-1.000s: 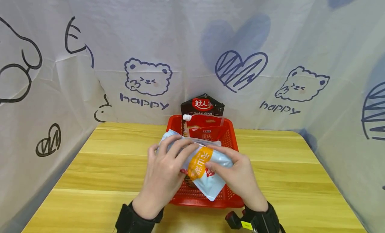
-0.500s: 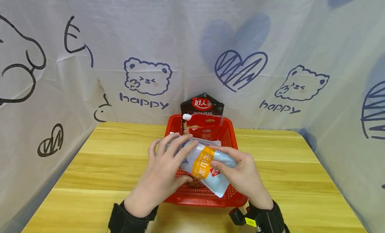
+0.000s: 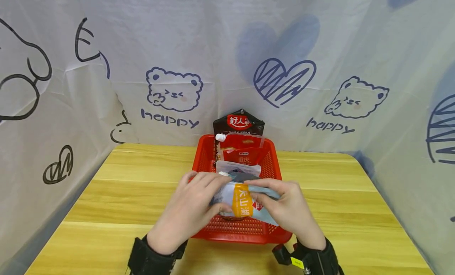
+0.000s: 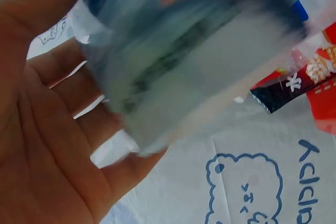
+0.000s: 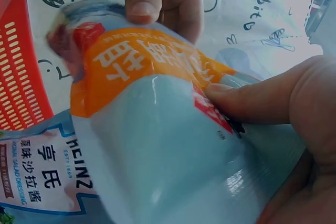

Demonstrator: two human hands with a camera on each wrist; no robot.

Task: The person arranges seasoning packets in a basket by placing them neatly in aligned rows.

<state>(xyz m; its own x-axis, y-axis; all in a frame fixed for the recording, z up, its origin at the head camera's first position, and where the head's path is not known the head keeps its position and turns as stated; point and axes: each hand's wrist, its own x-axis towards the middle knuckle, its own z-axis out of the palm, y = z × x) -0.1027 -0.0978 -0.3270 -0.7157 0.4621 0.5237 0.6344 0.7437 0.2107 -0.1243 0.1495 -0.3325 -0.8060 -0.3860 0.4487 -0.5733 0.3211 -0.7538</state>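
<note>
Both hands hold a light blue bag of salt [image 3: 243, 200] with an orange band over a red basket [image 3: 245, 239] in the head view. The left hand [image 3: 188, 212] grips its left end, thumb on the near side and fingers over the top. At the right end, the right hand [image 3: 293, 212] pinches the bag between thumb and fingers. The left wrist view shows the blurred back of the salt bag [image 4: 189, 72] against the left fingers. In the right wrist view, the orange band and pale lower part of the salt bag [image 5: 152, 135] face the camera.
Inside the basket stand a black pouch [image 3: 239, 123], a red pouch [image 3: 243, 150] with a white spout cap, and a pale-topped pouch [image 3: 236, 167]. A Heinz salad dressing pouch [image 5: 42, 166] shows in the right wrist view. A printed cloth [image 3: 227, 50] hangs behind the wooden table [image 3: 124, 196].
The salt bag has turned from a steep slant to nearly level and come lower over the basket. The left fingers have shifted down with it, and the right hand has moved slightly right.
</note>
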